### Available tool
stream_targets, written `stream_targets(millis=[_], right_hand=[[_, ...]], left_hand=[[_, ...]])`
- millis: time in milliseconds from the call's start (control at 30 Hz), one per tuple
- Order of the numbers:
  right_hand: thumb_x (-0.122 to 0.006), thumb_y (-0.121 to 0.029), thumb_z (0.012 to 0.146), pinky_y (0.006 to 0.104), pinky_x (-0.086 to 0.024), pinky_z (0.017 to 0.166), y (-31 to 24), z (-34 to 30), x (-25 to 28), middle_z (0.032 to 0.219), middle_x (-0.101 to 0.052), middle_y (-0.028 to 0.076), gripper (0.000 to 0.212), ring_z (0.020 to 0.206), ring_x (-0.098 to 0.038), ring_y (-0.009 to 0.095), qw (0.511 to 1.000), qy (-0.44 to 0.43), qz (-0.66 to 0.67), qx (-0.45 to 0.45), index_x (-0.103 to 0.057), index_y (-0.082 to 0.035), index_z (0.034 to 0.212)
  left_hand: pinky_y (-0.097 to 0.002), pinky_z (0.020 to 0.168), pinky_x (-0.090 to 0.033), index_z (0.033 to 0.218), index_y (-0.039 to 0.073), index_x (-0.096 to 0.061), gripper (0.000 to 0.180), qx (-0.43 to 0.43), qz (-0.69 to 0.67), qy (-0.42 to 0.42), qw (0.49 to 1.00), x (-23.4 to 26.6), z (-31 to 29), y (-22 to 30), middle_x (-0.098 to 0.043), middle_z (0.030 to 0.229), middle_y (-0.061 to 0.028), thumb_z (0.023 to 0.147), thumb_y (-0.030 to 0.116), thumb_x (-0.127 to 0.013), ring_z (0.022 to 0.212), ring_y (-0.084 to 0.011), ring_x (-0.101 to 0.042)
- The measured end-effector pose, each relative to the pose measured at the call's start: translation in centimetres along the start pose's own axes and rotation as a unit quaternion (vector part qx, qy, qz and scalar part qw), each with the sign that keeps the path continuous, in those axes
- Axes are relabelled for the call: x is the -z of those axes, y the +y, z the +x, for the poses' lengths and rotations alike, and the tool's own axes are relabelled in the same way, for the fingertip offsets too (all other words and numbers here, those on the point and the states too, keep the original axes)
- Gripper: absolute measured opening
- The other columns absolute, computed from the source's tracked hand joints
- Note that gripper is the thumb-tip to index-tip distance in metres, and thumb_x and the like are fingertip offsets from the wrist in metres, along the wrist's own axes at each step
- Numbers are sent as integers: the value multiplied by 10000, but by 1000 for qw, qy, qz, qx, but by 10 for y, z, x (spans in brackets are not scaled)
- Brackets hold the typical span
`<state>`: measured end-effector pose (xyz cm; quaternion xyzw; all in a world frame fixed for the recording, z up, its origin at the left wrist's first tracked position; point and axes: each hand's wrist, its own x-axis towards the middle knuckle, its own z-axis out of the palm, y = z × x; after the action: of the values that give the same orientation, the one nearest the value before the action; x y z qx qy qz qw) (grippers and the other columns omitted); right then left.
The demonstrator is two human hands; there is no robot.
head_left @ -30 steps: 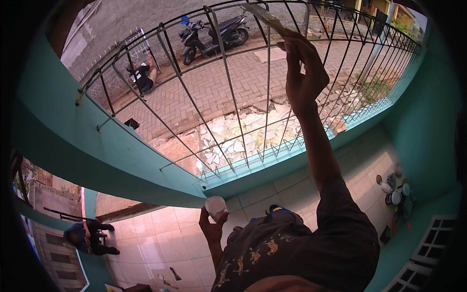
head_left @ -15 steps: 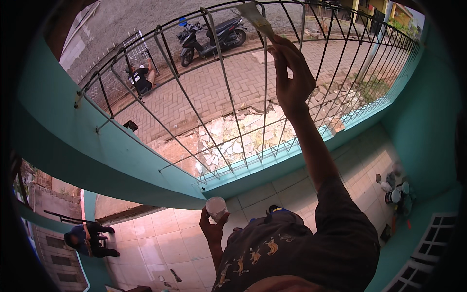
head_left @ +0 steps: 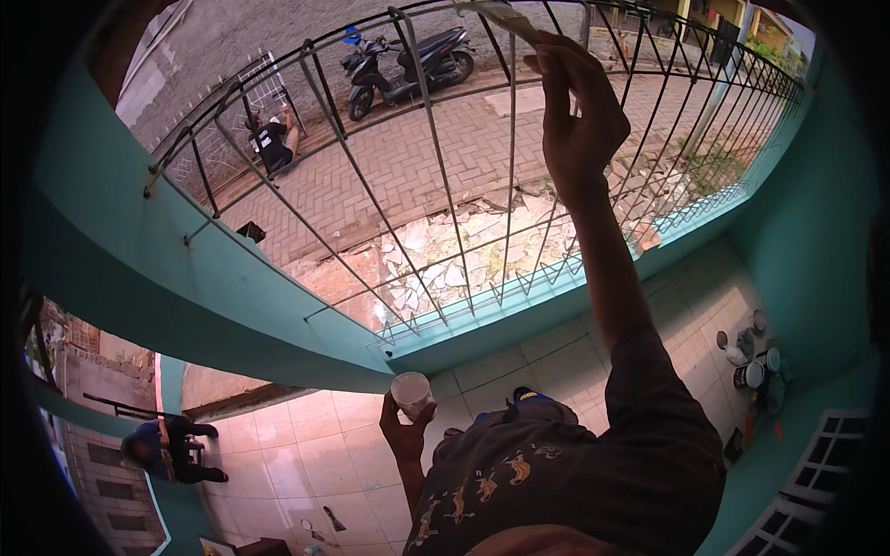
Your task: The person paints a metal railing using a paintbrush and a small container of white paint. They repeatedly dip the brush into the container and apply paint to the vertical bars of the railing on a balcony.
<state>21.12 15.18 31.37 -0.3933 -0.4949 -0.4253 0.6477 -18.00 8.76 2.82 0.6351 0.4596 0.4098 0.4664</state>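
A flat paintbrush (head_left: 505, 17) slanted across the top centre of the frame, broad end toward the upper left; a small whitish cup (head_left: 413, 397) was held below centre, its round rim visible.

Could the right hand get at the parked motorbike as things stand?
Probably not: the barred grille stands between the right hand and the motorbike across the paving, and that hand holds a brush.

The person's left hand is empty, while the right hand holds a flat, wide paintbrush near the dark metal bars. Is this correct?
Not quite: the head view shows the left hand holding a small, round, whitish cup, so it is not empty. The right hand does hold a flat, wide paintbrush near the dark metal bars.
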Motion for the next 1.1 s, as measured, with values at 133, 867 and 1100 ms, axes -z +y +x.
stream_targets(millis=[133,867,1100], right_hand=[[-676,-23,909,289,-585,802,-8,-3,8,1112,-712,83,144,974,-708,188,999,34,33,-21,-705,-38,1050],[-695,-4,889,303,-584,809,-12,-38,2,1118,-712,111,166,1014,-706,222,999,6,13,-38,-687,-13,1055],[-686,8,894,294,-594,773,-8,-38,-6,1113,-711,134,149,970,-718,223,998,31,34,-33,-695,3,1043]], left_hand=[[-385,946,-486,1196,23,-608,625,1,9,5,1000,1,-1,5,-678,1090,-102,669,166,-911,1056,-228,-635],[-395,949,-488,1216,21,-596,645,-12,1,-8,1000,-4,1,2,-674,1105,-106,673,171,-910,1057,-233,-634],[-388,944,-486,1210,24,-600,644,-7,6,-9,1000,-3,-3,1,-673,1100,-100,671,185,-913,1053,-228,-635]])
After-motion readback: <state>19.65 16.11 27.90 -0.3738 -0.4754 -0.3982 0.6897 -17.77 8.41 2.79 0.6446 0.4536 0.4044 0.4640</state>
